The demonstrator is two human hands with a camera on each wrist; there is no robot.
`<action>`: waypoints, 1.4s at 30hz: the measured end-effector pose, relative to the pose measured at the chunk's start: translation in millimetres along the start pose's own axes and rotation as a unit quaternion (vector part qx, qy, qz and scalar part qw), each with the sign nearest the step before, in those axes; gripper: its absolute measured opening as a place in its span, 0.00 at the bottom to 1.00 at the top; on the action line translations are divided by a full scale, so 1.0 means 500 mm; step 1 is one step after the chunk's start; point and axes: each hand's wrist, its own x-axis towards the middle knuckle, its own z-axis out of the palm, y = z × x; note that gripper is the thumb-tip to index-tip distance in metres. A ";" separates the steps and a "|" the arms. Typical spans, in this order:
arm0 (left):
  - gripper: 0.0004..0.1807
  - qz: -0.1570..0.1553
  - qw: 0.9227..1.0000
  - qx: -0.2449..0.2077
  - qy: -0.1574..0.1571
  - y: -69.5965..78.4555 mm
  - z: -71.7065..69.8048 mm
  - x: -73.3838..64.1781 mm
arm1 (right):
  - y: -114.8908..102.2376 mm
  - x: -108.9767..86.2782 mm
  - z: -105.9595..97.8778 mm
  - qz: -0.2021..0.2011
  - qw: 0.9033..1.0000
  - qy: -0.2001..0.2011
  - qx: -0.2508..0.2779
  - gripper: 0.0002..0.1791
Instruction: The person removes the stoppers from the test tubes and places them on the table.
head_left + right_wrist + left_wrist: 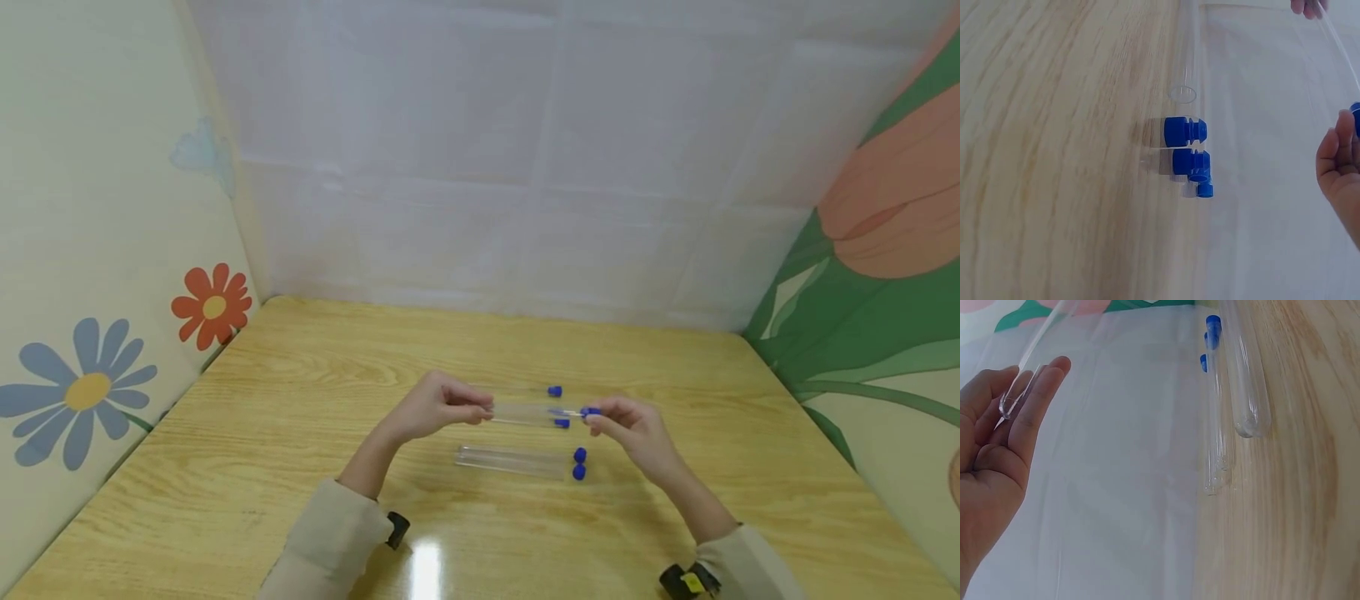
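My left hand (437, 408) pinches a clear test tube (1038, 344) near its rounded end, and the tube stretches across toward the right. At its other end my right hand (636, 435) pinches a blue stopper (591, 412) between thumb and fingers. How far that stopper sits in the tube's mouth I cannot tell. Below the hands, clear uncapped tubes (510, 460) lie on the table. Two loose ribbed blue stoppers, a nearer one (579, 472) and a farther one (581, 455), stand beside their open ends.
Behind, more tubes with blue stoppers (555, 391) lie on the wooden table (337, 358), partly hidden by the held tube. A white sheet (465, 167) hangs at the back. Flower-painted panels (97, 233) flank both sides.
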 end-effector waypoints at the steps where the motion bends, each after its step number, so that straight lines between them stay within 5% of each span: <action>1: 0.13 0.000 1.000 -0.001 0.000 0.000 -0.001 0.000 | 0.000 0.000 0.000 0.002 1.000 -0.002 0.000 0.05; 11: 0.13 0.003 1.000 -0.003 -0.003 0.006 -0.004 -0.003 | 0.000 0.001 0.003 0.016 0.999 -0.010 0.042 0.08; 20: 0.14 0.004 1.000 -0.027 -0.005 0.003 -0.009 -0.004 | 0.011 0.002 0.007 -0.010 0.988 -0.020 0.150 0.07; 28: 0.13 -0.002 1.000 -0.001 0.011 0.001 -0.017 -0.009 | 0.012 0.002 -0.012 0.062 0.995 0.051 0.054 0.10; 42: 0.11 0.014 0.998 0.059 0.024 -0.014 -0.009 -0.001 | 0.020 0.000 -0.012 0.093 0.991 0.053 0.078 0.12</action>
